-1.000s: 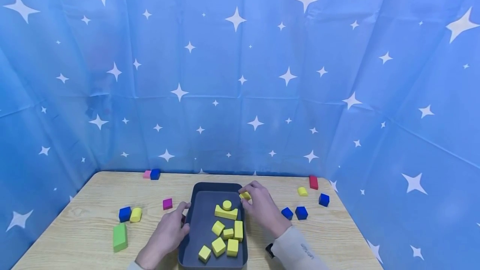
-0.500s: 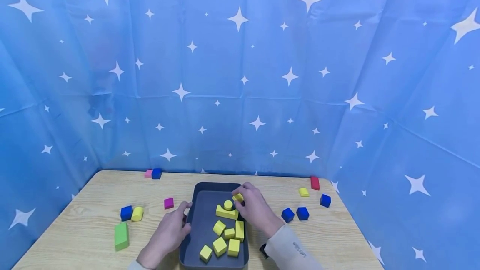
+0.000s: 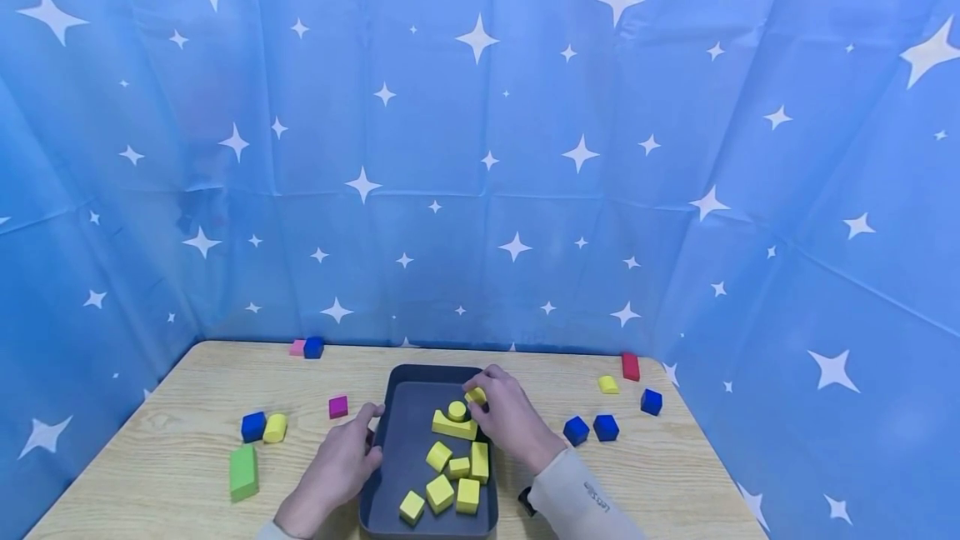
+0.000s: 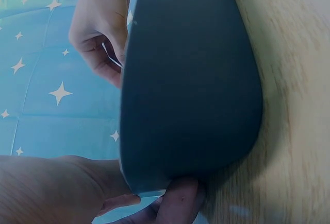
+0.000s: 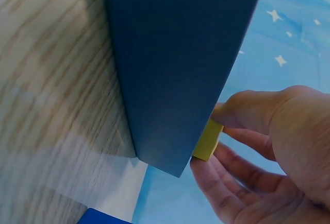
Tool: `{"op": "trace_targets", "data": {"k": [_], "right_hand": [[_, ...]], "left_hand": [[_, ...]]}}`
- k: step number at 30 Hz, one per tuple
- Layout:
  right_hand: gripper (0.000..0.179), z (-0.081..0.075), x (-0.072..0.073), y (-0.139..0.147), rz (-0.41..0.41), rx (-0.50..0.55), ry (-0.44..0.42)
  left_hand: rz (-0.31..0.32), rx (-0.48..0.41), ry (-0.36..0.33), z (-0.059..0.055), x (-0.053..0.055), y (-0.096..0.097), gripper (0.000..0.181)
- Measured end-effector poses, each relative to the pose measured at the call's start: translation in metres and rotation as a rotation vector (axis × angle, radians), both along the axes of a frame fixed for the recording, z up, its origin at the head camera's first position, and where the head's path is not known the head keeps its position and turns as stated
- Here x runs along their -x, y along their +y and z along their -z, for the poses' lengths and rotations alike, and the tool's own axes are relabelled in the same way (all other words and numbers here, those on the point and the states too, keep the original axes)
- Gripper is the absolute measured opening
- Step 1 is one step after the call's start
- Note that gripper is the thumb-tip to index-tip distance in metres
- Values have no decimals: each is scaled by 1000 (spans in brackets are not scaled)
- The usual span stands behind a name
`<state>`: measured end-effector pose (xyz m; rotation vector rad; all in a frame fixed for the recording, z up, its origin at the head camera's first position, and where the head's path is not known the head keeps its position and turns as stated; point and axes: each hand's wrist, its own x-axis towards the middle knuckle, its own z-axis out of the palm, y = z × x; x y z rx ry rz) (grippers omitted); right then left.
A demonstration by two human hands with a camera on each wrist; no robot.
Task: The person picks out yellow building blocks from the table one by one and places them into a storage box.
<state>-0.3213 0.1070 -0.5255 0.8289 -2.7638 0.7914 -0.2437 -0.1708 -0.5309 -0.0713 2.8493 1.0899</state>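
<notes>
A dark grey tray (image 3: 405, 448) holds several yellow blocks, among them an arched block (image 3: 453, 425) with a round yellow cylinder (image 3: 457, 411) in its hollow. My left hand (image 3: 339, 461) grips the tray's left wall; the left wrist view has its fingers (image 4: 179, 201) against the tray's outer side. Above the tray's far right corner, my right hand (image 3: 510, 415) pinches a small yellow block (image 3: 476, 396) between thumb and fingers. In the right wrist view that yellow block (image 5: 208, 139) sits at the tray's rim, partly hidden behind the wall.
Left of the tray lie a green block (image 3: 243, 473), a blue cube (image 3: 253, 427), a yellow cylinder (image 3: 275, 428) and a magenta block (image 3: 338, 407). On the right are several blue cubes (image 3: 606, 427), a yellow half-round block (image 3: 607, 384) and a red block (image 3: 630, 367).
My right hand has carried the yellow block slightly left, from the tray's right rim to over its inside, then stayed there. The left hand keeps its place on the tray.
</notes>
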Motion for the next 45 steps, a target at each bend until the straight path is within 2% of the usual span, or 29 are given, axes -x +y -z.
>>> {"op": "trace_targets", "data": {"k": [14, 18, 26, 33, 45], "right_hand": [[24, -2, 0, 2, 18, -35, 19], [23, -2, 0, 3, 24, -24, 17], [22, -4, 1, 9, 67, -8, -5], [23, -7, 4, 20, 90, 4, 6], [22, -3, 11, 43, 146, 3, 19]], "left_hand": [[19, 27, 41, 1, 0, 0, 57], [17, 22, 35, 3, 1, -1, 58], [29, 10, 47, 14, 7, -8, 57], [10, -4, 9, 4, 2, -3, 58], [13, 25, 10, 0, 0, -1, 56]]}}
